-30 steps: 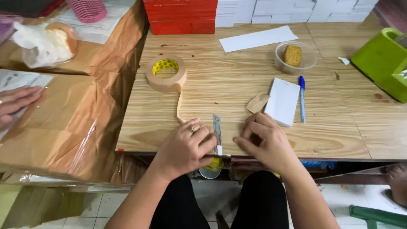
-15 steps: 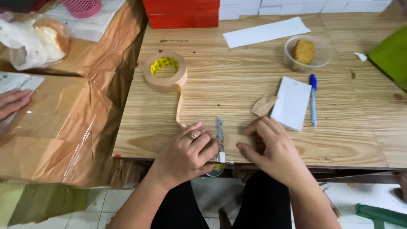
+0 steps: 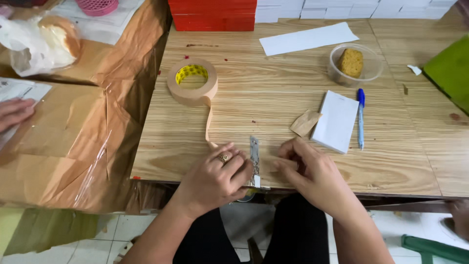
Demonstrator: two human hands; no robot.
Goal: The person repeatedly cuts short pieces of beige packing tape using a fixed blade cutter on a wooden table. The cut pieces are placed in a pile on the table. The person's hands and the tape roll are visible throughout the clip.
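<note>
At the bench's (image 3: pixel 273 112) near edge, the left hand (image 3: pixel 215 178) is gripping the blade (image 3: pixel 254 161) while the right hand (image 3: pixel 312 173) is pinching tape (image 3: pixel 210 124), best kept taut.

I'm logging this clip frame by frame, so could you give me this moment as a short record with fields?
left hand: rests on tape strip beside metal blade
right hand: fingers curled at table edge, right of blade
tape roll: flat on wooden table, strip pulled toward the person
nearby: white notepad, blue pen, brown paper scrap
</note>
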